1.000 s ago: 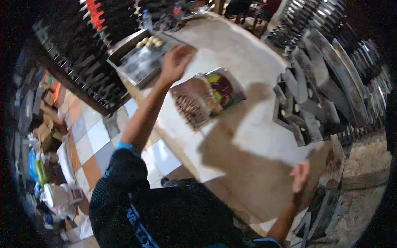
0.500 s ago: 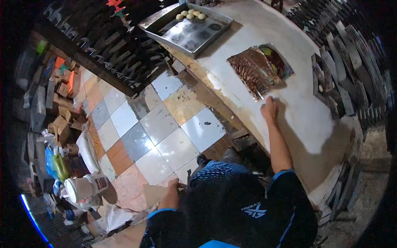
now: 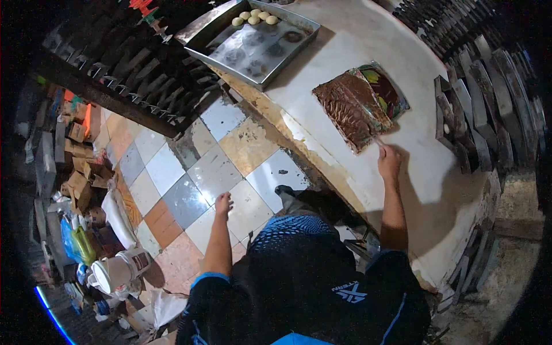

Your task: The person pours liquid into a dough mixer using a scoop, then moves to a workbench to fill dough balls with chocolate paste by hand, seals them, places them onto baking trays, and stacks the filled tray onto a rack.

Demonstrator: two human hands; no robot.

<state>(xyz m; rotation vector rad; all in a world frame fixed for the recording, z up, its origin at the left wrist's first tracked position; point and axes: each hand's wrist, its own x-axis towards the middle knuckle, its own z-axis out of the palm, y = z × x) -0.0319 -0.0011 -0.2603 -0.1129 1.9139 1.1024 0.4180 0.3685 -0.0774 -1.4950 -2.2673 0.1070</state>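
A dark brown paste, chocolate-like (image 3: 349, 98), is spread over a plastic sheet on the pale worktop, its surface ridged. The sheet's far right part (image 3: 386, 86) shows a dark print with green and yellow. My right hand (image 3: 389, 161) is closed at the near right edge of the paste, holding a thin pale thing that points toward it; its kind is too small to make out. My left hand (image 3: 223, 203) hangs in the air over the tiled floor, away from the worktop. Its fingers are loosely bent and apart, with nothing visible in them.
A large metal tray (image 3: 253, 54) with several pale dough balls (image 3: 255, 17) stands at the worktop's far left edge. Metal pans (image 3: 477, 109) are stacked on the right. White buckets (image 3: 118, 270), boxes and bags line the left of the floor (image 3: 184, 198). A dark rack (image 3: 115, 98) stands far left.
My left hand has risen from beside my body and moved forward over the floor. My right hand has shifted slightly right and nearer. The view has moved a little.
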